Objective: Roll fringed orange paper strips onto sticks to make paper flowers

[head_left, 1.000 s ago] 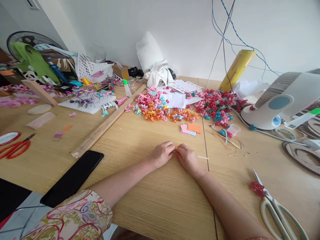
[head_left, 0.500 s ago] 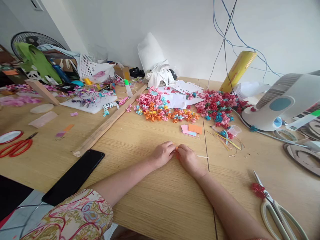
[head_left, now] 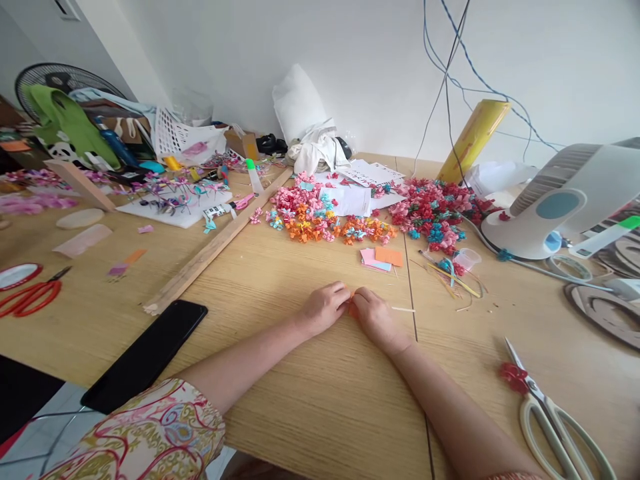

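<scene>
My left hand (head_left: 327, 307) and my right hand (head_left: 374, 315) meet over the middle of the table, both closed with fingertips pinched together. Between them a small orange piece of paper (head_left: 353, 309) shows, mostly hidden by the fingers. A thin pale strip (head_left: 403, 309) sticks out beyond my right hand; whether it is held or lies on the table I cannot tell. Just past the hands lie an orange paper slip (head_left: 389, 256) and pink and blue slips (head_left: 373, 261). Behind them is a heap of small orange, pink and blue paper flowers (head_left: 305, 230).
White-handled scissors (head_left: 545, 407) lie at the right front, red-handled scissors (head_left: 37, 297) at the left. A black phone (head_left: 145, 357) is beside my left forearm. A wooden bar (head_left: 215, 250) runs diagonally across the table. A white fan-like appliance (head_left: 555, 207) stands at the right.
The hands stay together, with the orange paper showing slightly lower between the fingers. The whole view has shifted a little; nothing else has visibly moved.
</scene>
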